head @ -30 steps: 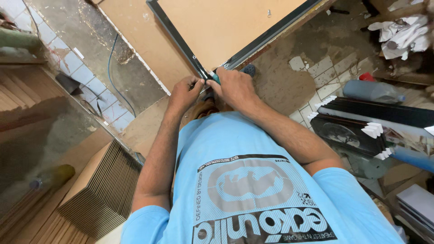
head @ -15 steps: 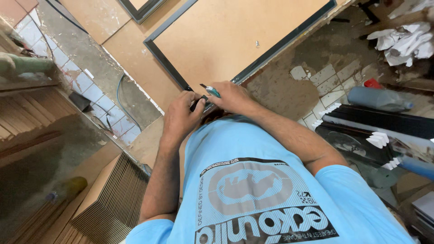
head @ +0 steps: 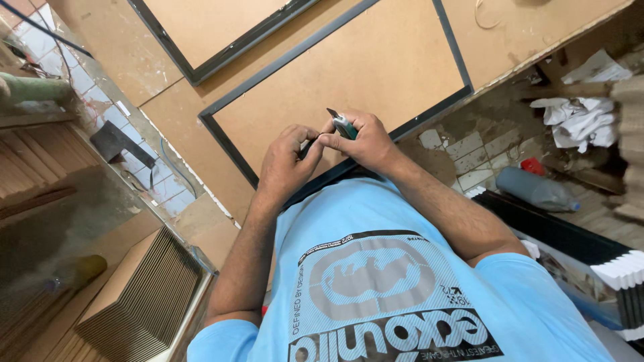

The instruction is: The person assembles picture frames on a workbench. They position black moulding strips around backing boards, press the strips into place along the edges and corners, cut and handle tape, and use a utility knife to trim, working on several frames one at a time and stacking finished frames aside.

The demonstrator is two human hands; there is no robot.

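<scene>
Your right hand (head: 365,141) gripped a green utility knife (head: 343,125), blade up, above the dark-framed board (head: 349,74) on the counter (head: 530,27); your left hand (head: 285,164) pinched something small beside it.

Two hands (head: 285,167) (head: 365,141) — one knife (head: 343,125) — two frames (head: 221,62) (head: 228,144)

This looks like a picture-framing workshop. Just beyond the hands lies a dark frame (head: 268,87) with a brown backing board, on a dusty board worktable (head: 168,114); a second frame (head: 201,64) lies farther off. Stacked boards (head: 134,302) sit left of the hands, crumpled paper (head: 577,121) and a plastic bottle (head: 533,189) to their right.
</scene>
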